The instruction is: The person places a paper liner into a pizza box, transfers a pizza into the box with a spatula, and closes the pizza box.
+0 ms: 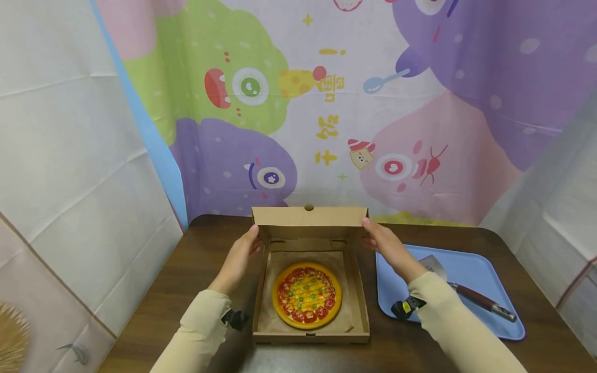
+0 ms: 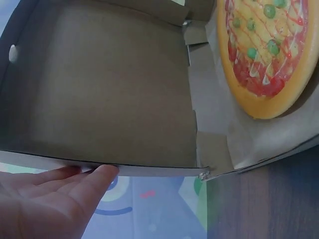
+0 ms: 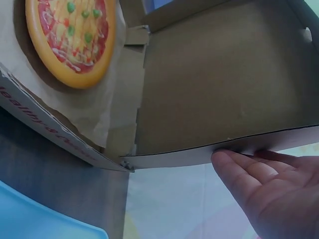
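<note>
A brown cardboard pizza box (image 1: 311, 339) lies on the table with its lid (image 1: 310, 216) raised. On the brown paper (image 1: 331, 257) inside sits a round pizza (image 1: 307, 295) with a yellow crust, red and yellow topping and green bits. My left hand (image 1: 238, 261) touches the lid's left side; in the left wrist view its thumb and extended fingers (image 2: 94, 186) press the outside of the lid's side wall. My right hand (image 1: 389, 250) touches the lid's right side in the same way, thumb at the edge (image 3: 234, 169) and the other fingers partly hidden behind.
Right of the box stands a blue tray (image 1: 485, 269). A server with a metal blade (image 1: 432, 265) and a dark wooden handle (image 1: 475, 296) lies on it, partly behind my right sleeve. Past the brown table (image 1: 205, 248) hangs a printed cartoon curtain (image 1: 326, 181).
</note>
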`<state>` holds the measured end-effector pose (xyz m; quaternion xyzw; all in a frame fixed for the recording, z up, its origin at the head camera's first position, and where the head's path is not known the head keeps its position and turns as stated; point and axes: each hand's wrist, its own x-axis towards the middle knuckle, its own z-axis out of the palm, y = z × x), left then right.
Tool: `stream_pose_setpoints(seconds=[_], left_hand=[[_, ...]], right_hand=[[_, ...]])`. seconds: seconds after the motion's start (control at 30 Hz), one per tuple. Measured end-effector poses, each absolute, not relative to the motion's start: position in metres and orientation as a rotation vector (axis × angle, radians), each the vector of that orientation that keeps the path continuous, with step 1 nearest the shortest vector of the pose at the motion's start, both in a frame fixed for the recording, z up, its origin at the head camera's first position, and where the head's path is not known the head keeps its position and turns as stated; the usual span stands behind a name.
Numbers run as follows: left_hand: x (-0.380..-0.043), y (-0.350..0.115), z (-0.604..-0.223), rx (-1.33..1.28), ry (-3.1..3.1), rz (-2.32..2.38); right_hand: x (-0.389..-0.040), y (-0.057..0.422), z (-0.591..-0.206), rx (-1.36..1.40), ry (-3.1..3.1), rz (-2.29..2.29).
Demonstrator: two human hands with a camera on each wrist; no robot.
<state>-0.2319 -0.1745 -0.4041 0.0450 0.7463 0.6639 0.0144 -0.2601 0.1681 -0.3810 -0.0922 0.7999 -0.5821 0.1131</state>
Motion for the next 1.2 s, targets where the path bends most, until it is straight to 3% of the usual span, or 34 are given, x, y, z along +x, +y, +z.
stream_pose_setpoints(seconds=[1.2], left_hand=[[-0.2,-0.184,-0.421,0.219,2.413,1.938]], right_hand=[[-0.222,0.185,-0.41,-0.47,2.456,-1.547]])
